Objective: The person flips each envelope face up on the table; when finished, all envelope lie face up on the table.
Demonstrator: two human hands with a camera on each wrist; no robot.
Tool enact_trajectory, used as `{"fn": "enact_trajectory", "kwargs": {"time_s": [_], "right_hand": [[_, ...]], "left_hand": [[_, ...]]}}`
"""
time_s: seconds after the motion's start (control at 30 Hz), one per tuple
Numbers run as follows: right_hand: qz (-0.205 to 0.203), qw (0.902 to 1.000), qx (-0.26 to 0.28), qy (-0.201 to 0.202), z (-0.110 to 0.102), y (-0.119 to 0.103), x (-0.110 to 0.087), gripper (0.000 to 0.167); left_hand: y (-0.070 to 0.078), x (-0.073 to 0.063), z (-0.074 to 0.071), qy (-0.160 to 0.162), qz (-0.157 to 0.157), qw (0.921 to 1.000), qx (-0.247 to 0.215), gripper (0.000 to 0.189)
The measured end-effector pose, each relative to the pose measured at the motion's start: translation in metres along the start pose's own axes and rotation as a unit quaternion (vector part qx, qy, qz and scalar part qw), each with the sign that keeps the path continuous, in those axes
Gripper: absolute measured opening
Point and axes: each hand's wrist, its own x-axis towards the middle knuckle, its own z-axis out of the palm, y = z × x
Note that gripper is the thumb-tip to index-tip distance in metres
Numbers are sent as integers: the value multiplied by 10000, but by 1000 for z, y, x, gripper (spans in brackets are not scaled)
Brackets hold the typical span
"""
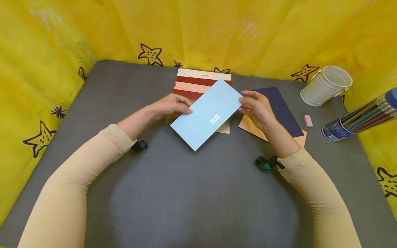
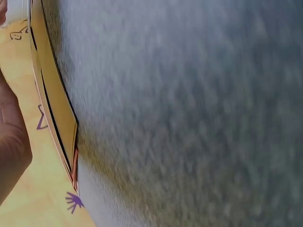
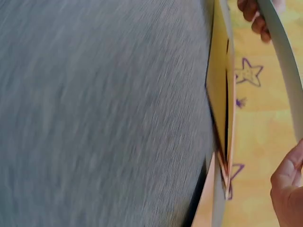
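Observation:
A light blue envelope (image 1: pixel 206 115) with small white lettering is held aslant above the table by both hands. My left hand (image 1: pixel 172 105) pinches its left edge, thumb on top. At its right corner, my right hand (image 1: pixel 255 106) grips it between thumb and fingers. Beneath lies a stack of envelopes (image 1: pixel 192 88) in white, dark red, pink and tan, partly covered by the blue one. In the right wrist view the blue envelope (image 3: pixel 284 61) shows nearly edge-on, bowed between the hands. The left wrist view catches only part of the left hand (image 2: pixel 12 137).
Right of the stack, a navy envelope (image 1: pixel 283 112) lies over a peach one (image 1: pixel 251 129). Farther right are a pink eraser (image 1: pixel 307 121), a white metal bucket (image 1: pixel 322 88) and a blue cup (image 1: pixel 336 130) of pencils. Yellow patterned cloth (image 1: pixel 192 31) surrounds the grey table (image 1: pixel 186 199).

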Motion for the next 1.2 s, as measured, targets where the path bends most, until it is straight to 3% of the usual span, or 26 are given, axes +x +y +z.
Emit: {"fn": "enact_trajectory", "kwargs": {"time_s": [0.13, 0.3, 0.57, 0.7, 0.8, 1.0, 1.2], "right_hand": [[178, 9985, 167, -480, 11, 6, -4, 36], [300, 9932, -503, -1002, 25, 17, -8, 30], [145, 9871, -1398, -764, 22, 21, -6, 17], [119, 9795, -1892, -686, 15, 20, -4, 23], [149, 9738, -2154, -719, 11, 20, -3, 30], [235, 9603, -2560, -1084, 6, 18, -3, 35], [240, 9423, -3063, -1329, 5, 18, -3, 34]], "left_hand": [[2, 3, 6, 277, -43, 9973, -679, 12], [5, 4, 11, 567, 19, 9892, -1353, 11], [5, 5, 13, 250, 59, 9880, -1521, 14], [4, 5, 8, 258, 99, 9801, -1964, 14], [4, 5, 3, 453, 75, 9742, -2211, 14], [3, 6, -9, 945, 9, 9784, -1838, 26], [3, 4, -15, 995, 48, 9852, -1392, 34]]}}
